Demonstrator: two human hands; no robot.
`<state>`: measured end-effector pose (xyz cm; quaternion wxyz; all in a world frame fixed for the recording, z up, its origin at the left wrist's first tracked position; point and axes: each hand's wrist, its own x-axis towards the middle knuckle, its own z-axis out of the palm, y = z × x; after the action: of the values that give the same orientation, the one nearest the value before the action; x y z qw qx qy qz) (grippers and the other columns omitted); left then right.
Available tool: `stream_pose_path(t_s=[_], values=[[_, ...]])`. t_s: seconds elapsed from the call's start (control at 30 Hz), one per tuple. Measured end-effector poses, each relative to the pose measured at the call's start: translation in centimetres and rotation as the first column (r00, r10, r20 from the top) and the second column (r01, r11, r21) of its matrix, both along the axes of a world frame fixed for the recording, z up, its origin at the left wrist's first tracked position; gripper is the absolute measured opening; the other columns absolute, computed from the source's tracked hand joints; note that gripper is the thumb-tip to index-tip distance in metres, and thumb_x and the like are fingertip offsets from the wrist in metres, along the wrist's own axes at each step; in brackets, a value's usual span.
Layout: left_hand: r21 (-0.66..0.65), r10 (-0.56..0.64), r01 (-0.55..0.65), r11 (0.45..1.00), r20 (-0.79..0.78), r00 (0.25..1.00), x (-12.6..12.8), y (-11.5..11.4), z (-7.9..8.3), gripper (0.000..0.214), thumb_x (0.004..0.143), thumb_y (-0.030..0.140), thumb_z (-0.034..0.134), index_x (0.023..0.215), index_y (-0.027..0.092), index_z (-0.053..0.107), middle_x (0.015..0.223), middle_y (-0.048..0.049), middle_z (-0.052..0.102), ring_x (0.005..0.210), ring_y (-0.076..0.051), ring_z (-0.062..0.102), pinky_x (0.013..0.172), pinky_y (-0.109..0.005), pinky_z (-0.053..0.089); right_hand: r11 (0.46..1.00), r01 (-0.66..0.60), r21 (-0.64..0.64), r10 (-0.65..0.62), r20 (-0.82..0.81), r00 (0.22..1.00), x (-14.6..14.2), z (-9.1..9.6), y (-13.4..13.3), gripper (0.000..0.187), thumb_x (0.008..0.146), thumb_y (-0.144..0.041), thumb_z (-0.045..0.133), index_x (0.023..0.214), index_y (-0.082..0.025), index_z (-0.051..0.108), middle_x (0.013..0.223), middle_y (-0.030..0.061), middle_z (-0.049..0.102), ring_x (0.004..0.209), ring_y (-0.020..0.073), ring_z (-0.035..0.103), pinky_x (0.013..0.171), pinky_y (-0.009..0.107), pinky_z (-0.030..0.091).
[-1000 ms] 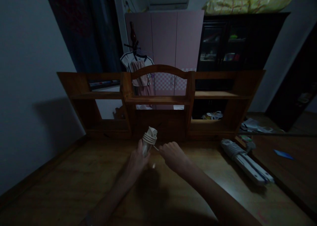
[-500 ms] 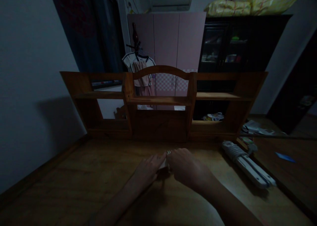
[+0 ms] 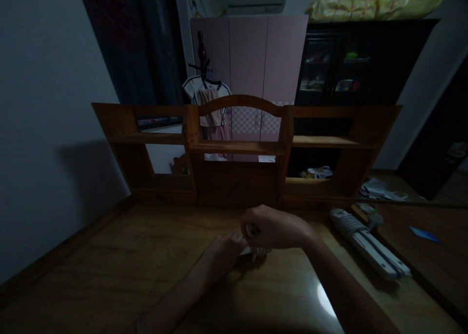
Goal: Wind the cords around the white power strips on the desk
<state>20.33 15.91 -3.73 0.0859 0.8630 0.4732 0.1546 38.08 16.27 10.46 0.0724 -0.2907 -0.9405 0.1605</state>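
A small white device with its cord wound round it point(image 3: 253, 248) lies low on the wooden desk point(image 3: 109, 265), mostly hidden under my hands. My right hand point(image 3: 272, 226) is curled over its top, fingers closed on it. Beside it, my left hand point(image 3: 223, 251) rests against the device's left side, fingers bent toward it and touching it.
A white power strip with wrapped cord point(image 3: 369, 244) lies at the desk's right. A wooden shelf hutch point(image 3: 241, 148) stands along the desk's back edge. Behind it are a pink wardrobe point(image 3: 252, 56), hanging clothes point(image 3: 208, 102) and a dark cabinet point(image 3: 347, 61). The room is dim.
The cord-wrapped device, held upright in my left hand a second ago, has come down onto the desk. My right hand has moved over the top of it.
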Motion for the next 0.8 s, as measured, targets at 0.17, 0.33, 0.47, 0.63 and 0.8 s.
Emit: stream_pose_path(t_s=[0.17, 0.33, 0.47, 0.63, 0.8], values=[[0.141, -0.029, 0.062, 0.988, -0.222, 0.975, -0.6, 0.2, -0.6, 0.039, 0.082, 0.011, 0.045, 0.119, 0.020, 0.053, 0.098, -0.0133, 0.063, 0.083, -0.028, 0.062, 0.065, -0.035, 0.046, 0.996, 0.021, -0.084, -0.035, -0.171, 0.985, 0.2, -0.8, 2.3, 0.021, 0.072, -0.023, 0.067, 0.092, -0.019, 0.064, 0.082, -0.0006, 0.066, 0.073, 0.0114, 0.060, 0.061, 0.018, 0.041], [0.201, -0.051, 0.108, 0.974, -0.271, 0.961, -1.0, -0.1, -0.3, 0.037, 0.086, 0.020, 0.048, 0.123, 0.022, 0.044, 0.099, -0.0095, 0.060, 0.085, -0.023, 0.059, 0.069, -0.032, 0.047, 0.964, 0.138, -0.229, -0.204, -0.298, 0.932, 1.0, -3.1, 5.9, 0.030, 0.074, -0.038, 0.066, 0.095, -0.016, 0.061, 0.077, -0.0007, 0.063, 0.060, 0.0097, 0.057, 0.053, 0.018, 0.041], [0.258, -0.060, 0.123, 0.958, -0.239, 0.969, -0.9, -0.3, 0.0, 0.022, 0.088, 0.021, 0.046, 0.110, 0.017, 0.048, 0.099, -0.0089, 0.060, 0.089, -0.023, 0.057, 0.072, -0.032, 0.046, 0.929, 0.149, -0.339, -0.259, -0.307, 0.916, 1.7, -5.1, 8.0, 0.040, 0.073, -0.049, 0.065, 0.093, -0.014, 0.063, 0.072, -0.0002, 0.061, 0.059, 0.0093, 0.052, 0.051, 0.019, 0.039], [0.343, -0.089, 0.132, 0.930, -0.139, 0.986, -1.0, -0.2, -0.6, 0.019, 0.092, 0.017, 0.037, 0.109, 0.014, 0.046, 0.096, -0.0107, 0.061, 0.088, -0.023, 0.059, 0.076, -0.035, 0.047, 0.836, 0.076, -0.544, -0.258, -0.266, 0.929, 1.4, -7.5, 9.2, 0.042, 0.070, -0.053, 0.067, 0.081, -0.013, 0.062, 0.065, -0.0027, 0.055, 0.056, 0.0073, 0.047, 0.050, 0.018, 0.035], [0.370, -0.112, 0.098, 0.924, 0.016, 0.994, -1.1, -0.2, -1.2, 0.034, 0.092, 0.022, 0.042, 0.125, 0.014, 0.037, 0.107, -0.0136, 0.061, 0.095, -0.023, 0.060, 0.082, -0.035, 0.047, 0.736, 0.069, -0.674, -0.284, -0.214, 0.935, 1.2, -9.3, 9.8, 0.044, 0.068, -0.058, 0.066, 0.075, -0.015, 0.059, 0.058, -0.0063, 0.047, 0.049, 0.0063, 0.041, 0.045, 0.018, 0.030]])
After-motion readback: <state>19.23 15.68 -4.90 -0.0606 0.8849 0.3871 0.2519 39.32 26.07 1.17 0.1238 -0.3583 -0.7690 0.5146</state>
